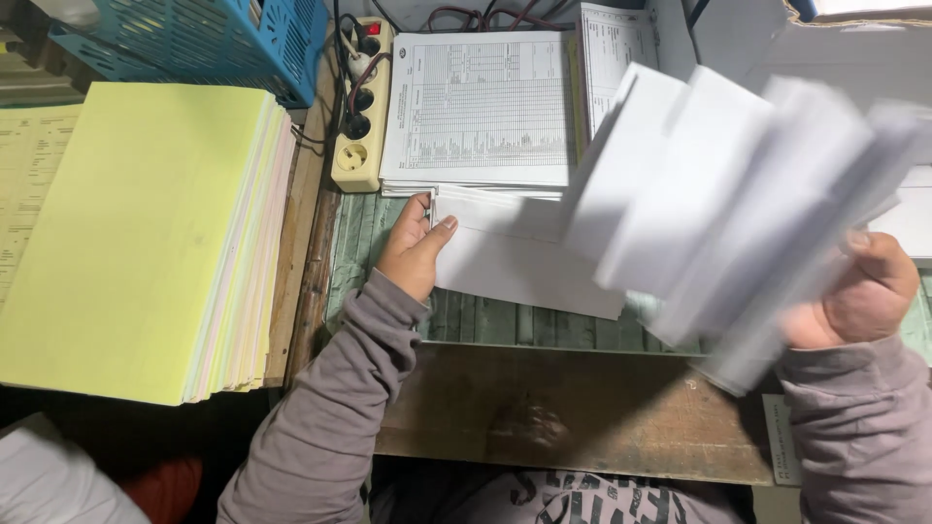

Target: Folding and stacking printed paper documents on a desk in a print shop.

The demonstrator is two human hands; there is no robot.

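1. The right hand (859, 296) is clenched on the lower end of a thick sheaf of white sheets (738, 194); its grip closes round the bundle from below, thumb on the near face. The sheets fan upward and blur, so their separate edges cannot be counted.

2. The left hand (416, 254) pinches the left edge of a blank white sheet (505, 257) between thumb and fingers — this sheet lies flat on the counter (573, 408), partly under the fanned sheaf.

3. As far as the picture shows, one sheet is down on the counter and the bulk is held up in the right hand; nothing tells how many are left to handle.

4. Just beyond the flat sheet lies a stack of printed forms (481, 107), white with fine ruled tables.

5. Left of that sheet stands a cream power strip (361, 107) with dark plugs in it — beyond it a blue plastic basket (204, 39) with a lattice wall.

6. Further left, a tall pile of coloured paper (146, 233), yellow on top, pink and white at its edges, matte and square-cut.

7. The counter is worn brown wood with a green slatted strip under the sheet.
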